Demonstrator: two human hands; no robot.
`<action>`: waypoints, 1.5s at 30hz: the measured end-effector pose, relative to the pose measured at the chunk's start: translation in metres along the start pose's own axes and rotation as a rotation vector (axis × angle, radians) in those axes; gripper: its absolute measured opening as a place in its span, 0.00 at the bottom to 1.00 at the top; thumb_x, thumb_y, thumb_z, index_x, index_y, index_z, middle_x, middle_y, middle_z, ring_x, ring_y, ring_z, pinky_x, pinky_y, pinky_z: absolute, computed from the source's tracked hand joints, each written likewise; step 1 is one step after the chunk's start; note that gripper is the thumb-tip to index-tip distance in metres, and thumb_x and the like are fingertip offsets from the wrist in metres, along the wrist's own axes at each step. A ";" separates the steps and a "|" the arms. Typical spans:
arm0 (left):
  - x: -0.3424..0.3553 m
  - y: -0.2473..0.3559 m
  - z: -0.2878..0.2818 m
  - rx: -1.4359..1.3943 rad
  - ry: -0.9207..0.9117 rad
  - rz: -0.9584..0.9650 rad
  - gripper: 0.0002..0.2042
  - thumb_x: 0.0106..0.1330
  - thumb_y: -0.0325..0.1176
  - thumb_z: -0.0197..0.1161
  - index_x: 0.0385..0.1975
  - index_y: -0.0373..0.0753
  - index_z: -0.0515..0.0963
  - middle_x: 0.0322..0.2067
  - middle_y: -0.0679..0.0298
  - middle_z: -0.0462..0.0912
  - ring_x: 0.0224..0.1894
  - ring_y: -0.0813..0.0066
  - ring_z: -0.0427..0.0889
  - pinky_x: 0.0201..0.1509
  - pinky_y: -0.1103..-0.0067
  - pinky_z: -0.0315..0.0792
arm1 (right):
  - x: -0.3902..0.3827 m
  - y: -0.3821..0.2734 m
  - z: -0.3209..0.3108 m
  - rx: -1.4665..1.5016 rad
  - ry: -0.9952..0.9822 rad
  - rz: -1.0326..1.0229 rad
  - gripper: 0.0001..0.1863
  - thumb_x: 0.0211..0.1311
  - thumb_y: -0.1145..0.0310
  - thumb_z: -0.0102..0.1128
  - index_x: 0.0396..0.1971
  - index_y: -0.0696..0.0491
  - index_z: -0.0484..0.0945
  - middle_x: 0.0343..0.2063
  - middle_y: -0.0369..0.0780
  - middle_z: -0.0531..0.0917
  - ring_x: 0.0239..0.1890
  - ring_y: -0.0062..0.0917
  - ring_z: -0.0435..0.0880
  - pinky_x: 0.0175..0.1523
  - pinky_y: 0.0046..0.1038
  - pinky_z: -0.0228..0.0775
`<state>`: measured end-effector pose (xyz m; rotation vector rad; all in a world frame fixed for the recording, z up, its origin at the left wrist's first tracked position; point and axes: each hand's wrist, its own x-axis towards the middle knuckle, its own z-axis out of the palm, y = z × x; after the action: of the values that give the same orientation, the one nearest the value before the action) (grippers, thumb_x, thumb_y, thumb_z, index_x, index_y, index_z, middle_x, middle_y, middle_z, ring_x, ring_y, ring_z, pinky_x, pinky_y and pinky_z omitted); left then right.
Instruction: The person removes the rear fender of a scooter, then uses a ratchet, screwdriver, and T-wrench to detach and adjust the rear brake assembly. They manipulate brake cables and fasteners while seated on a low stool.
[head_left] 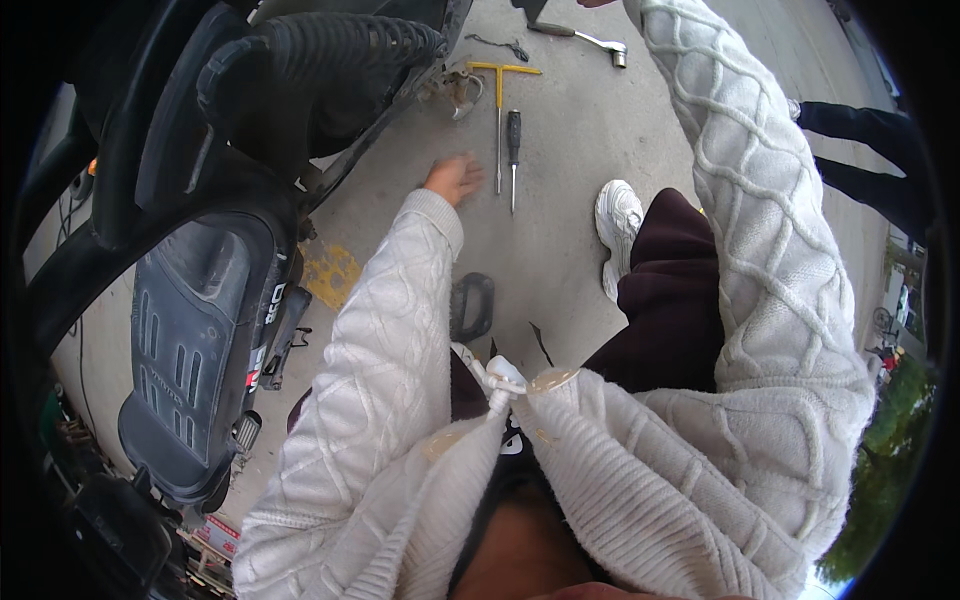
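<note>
My left hand (455, 178) is held low over the concrete, its fingers stretched out and nothing in them. Just right of its fingertips lies a T-handle wrench with a yellow crossbar (507, 69) and a long thin shaft. Beside that is a screwdriver (514, 138) with a black handle, its tip towards me. Only a sliver of my right hand (597, 3) shows at the top edge, so its fingers are hidden. Nearest to it on the ground is a ratchet wrench (582, 36) with a socket on its head.
A black scooter or motorbike (190, 340) fills the left side, with a ridged footboard. A dark cord (497, 45) lies beyond the T-handle. Between my legs is a black oblong part (472, 308). My white shoe (618, 235) is at right; another person's dark-trousered legs (865, 125) are farther right.
</note>
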<state>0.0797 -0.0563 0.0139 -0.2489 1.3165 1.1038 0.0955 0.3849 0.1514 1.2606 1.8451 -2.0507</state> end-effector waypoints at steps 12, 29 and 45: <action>-0.045 0.048 -0.058 0.342 0.010 0.021 0.22 0.71 0.39 0.51 0.60 0.33 0.63 0.58 0.48 0.69 0.57 0.58 0.73 0.61 0.68 0.69 | -0.071 0.116 0.155 -0.809 0.153 -0.112 0.23 0.64 0.59 0.53 0.54 0.56 0.66 0.42 0.51 0.78 0.43 0.40 0.81 0.48 0.36 0.75; -0.112 -0.062 -0.094 0.506 0.298 0.117 0.18 0.67 0.35 0.57 0.50 0.28 0.73 0.36 0.58 0.81 0.34 0.72 0.81 0.41 0.78 0.75 | 0.003 0.203 0.167 -1.112 0.295 -0.867 0.20 0.56 0.74 0.51 0.51 0.48 0.76 0.52 0.42 0.76 0.54 0.35 0.75 0.54 0.36 0.69; -0.101 -0.073 -0.031 0.508 0.235 0.073 0.20 0.68 0.36 0.57 0.53 0.26 0.71 0.40 0.55 0.80 0.39 0.71 0.80 0.46 0.77 0.75 | 0.031 0.205 0.182 -1.181 0.167 -0.582 0.13 0.64 0.69 0.46 0.44 0.54 0.75 0.49 0.49 0.74 0.46 0.43 0.80 0.48 0.40 0.73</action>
<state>0.1285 -0.1654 0.0599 0.0502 1.7801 0.7806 0.1036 0.1885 -0.0424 0.5680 2.9553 -0.5562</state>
